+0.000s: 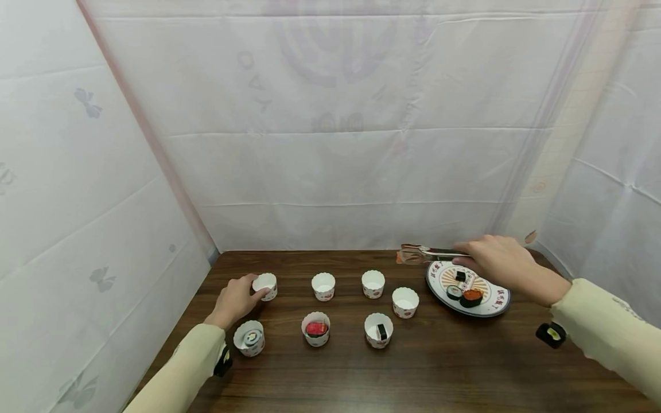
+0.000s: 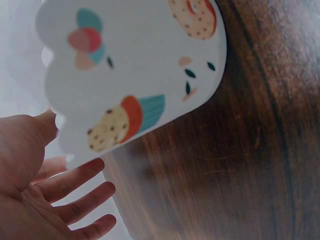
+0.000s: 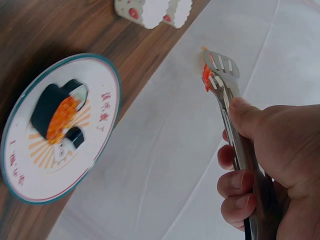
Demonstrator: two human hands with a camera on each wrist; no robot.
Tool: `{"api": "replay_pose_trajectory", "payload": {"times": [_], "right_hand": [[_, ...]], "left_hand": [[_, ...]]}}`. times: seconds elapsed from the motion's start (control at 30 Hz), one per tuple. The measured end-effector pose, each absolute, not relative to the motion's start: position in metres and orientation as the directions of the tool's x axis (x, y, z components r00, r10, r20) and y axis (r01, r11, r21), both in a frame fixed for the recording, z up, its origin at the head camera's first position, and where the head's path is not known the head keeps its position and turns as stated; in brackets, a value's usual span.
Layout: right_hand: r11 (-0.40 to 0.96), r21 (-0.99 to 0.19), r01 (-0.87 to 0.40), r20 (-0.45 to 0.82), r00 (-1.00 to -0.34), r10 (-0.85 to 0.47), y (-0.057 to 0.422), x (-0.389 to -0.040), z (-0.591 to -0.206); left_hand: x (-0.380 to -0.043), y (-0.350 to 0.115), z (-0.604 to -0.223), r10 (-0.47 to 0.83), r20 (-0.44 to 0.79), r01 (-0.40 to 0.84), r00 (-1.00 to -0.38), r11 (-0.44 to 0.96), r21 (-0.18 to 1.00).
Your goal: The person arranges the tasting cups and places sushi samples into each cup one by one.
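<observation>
At the back left, my left hand (image 1: 234, 299) holds a white paper baking cup (image 1: 268, 291) between thumb and fingers at its rim; the other fingers spread apart in the left wrist view. My right hand (image 1: 498, 261) grips metal tongs (image 1: 439, 253) above the plate's back edge. Their slotted tips pinch a small orange-red piece of food (image 3: 206, 77), mostly hidden. Below, the round plate (image 1: 493, 307) bears an orange-topped sushi piece (image 1: 471, 298), a round roll (image 1: 454, 293) and a small black-and-white piece (image 1: 460, 276).
Front cups contain a round roll (image 1: 252, 337), a red-topped piece (image 1: 316, 328) and a black-banded piece (image 1: 381, 331). Further cups stand at the back middle (image 1: 323, 292), back right (image 1: 373, 290) and beside the plate (image 1: 405, 310). White cloth (image 1: 330, 189) hangs behind the wooden table (image 1: 439, 367).
</observation>
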State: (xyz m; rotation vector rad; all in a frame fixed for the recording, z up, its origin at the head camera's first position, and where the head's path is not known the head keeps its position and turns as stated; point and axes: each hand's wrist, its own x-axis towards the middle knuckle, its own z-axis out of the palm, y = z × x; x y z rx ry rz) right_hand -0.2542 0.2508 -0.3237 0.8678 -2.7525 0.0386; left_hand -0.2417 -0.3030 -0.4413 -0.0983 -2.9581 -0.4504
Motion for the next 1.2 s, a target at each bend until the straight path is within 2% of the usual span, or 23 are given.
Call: {"api": "replay_pose_trajectory", "payload": {"times": [0.9,1.2], "right_hand": [[0.716,0.084,-0.693,0.287,-0.671,-0.684,0.147,-0.280,-0.321],[0.678,0.075,-0.732,0.260,-0.642,-0.722,0.102,-0.287,-0.324]], "left_hand": [[-0.238,-0.299,-0.441,0.027,0.158,0.071,-0.987,0.958,0.279],[-0.240,-0.298,-0.443,0.027,0.167,0.073,-0.986,0.959,0.275]]}}
